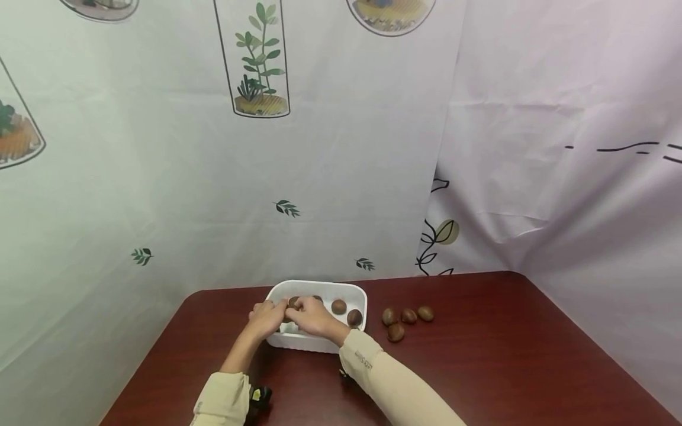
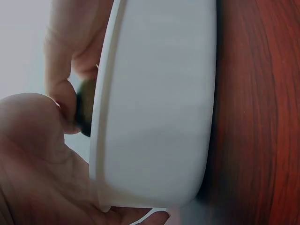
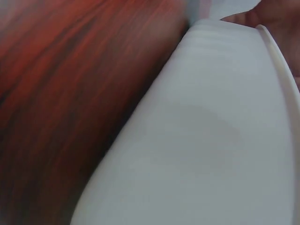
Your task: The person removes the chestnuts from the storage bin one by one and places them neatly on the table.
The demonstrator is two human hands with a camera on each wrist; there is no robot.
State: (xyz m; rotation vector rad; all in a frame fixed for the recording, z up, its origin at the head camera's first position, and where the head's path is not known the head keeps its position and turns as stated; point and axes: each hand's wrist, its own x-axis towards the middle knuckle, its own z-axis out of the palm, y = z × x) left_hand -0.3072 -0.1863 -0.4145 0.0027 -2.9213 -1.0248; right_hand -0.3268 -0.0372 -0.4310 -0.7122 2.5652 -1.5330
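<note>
Chestnut (image 1: 293,302), brown and round, sits low in the middle of the head view, pinched between both hands above a white tray (image 1: 357,294). Left hand (image 1: 266,318) has its fingers curled on the nut from the left side; the left wrist view shows a thumb and finger (image 2: 63,96) pressing a dark nut (image 2: 86,108) just over the tray's rim. Right hand (image 1: 311,315) meets it from the right, fingers bent onto the same nut. Two more nuts (image 1: 346,312) lie inside the tray toward its right end. Four loose chestnuts (image 1: 406,320) lie on the table just right of the tray, apart from its wall.

Dark red tabletop (image 1: 506,355) stretches bare to the right and toward the lower edge of the frame; its left edge curves close by the left sleeve (image 1: 224,399). Pale curtains (image 1: 160,177) printed with plants hang close behind the tray, closing off the back and both sides.
</note>
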